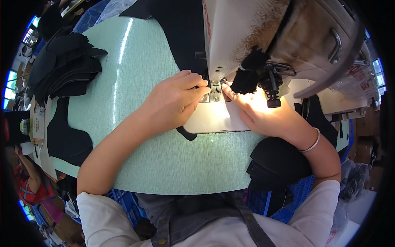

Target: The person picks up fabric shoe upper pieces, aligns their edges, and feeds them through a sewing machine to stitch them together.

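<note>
1. At the centre of the frame, just under the head of the cream-coloured industrial sewing machine (263,37), your left hand (175,101) lies flat-knuckled with its fingers (196,87) drawn together and pressed down beside the small metal presser foot (214,87).
2. Your right hand (263,113), to the right of the foot, has its fingers stretched narrow and flat toward the needle area, pinning the work from that side. The lamp glare washes out much of that hand, so I cannot tell just what its fingertips pinch.
3. The thing being sewn, a piece of black fabric (187,133), is mostly hidden under your hands; only a curved black edge shows at the lower left of the pale machine bed (218,119).
4. To do this well, I would judge: keep both sets of fingertips level with the foot but clear of the needle, and steer with light, even pressure rather than pulling.
5. Let the left hand guide the edge while the right only steadies.
6. At the upper left of the frame, a stack of black cut fabric pieces (66,66) rests on the pale green counter (164,164), with another flat black piece (66,138) below it.
7. At the lower right, a further black pile (279,162) sits over a blue plastic crate (300,197).
</note>
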A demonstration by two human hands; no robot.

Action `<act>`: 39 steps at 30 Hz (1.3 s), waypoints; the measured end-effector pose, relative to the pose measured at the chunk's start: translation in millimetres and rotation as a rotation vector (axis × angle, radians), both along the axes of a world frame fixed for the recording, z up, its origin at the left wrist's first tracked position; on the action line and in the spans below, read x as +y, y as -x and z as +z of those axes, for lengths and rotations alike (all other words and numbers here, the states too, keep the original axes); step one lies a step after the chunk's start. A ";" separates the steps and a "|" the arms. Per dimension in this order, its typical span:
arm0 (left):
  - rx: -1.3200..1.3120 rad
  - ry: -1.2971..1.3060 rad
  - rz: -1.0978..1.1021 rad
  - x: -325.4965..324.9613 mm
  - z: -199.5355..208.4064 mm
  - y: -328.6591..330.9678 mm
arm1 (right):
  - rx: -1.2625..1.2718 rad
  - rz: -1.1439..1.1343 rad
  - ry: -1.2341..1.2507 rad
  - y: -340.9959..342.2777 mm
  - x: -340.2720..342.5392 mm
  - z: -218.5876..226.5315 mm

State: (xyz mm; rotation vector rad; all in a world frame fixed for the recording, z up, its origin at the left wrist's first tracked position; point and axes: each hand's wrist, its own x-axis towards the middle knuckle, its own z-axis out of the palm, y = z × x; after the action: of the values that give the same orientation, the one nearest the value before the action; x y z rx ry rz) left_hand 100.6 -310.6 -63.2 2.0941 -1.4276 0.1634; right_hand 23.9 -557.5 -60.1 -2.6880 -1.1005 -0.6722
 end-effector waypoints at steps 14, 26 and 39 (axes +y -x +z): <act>-0.131 -0.166 0.083 23.1 21.5 5.0 | 0.189 -0.121 0.218 18.0 -11.3 36.9; 0.120 -0.526 0.866 277.0 67.2 78.1 | 0.606 -0.601 0.201 169.3 -89.4 86.2; -0.262 -0.423 0.765 309.3 21.9 79.9 | 0.527 -0.512 0.247 187.2 -124.9 59.7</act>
State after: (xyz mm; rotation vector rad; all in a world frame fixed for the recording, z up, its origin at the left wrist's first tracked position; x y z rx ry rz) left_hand 20.6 -1.3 -41.2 2.9818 -0.7501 0.4815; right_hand -163.3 -682.3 -0.4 -3.1057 -0.3855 0.1473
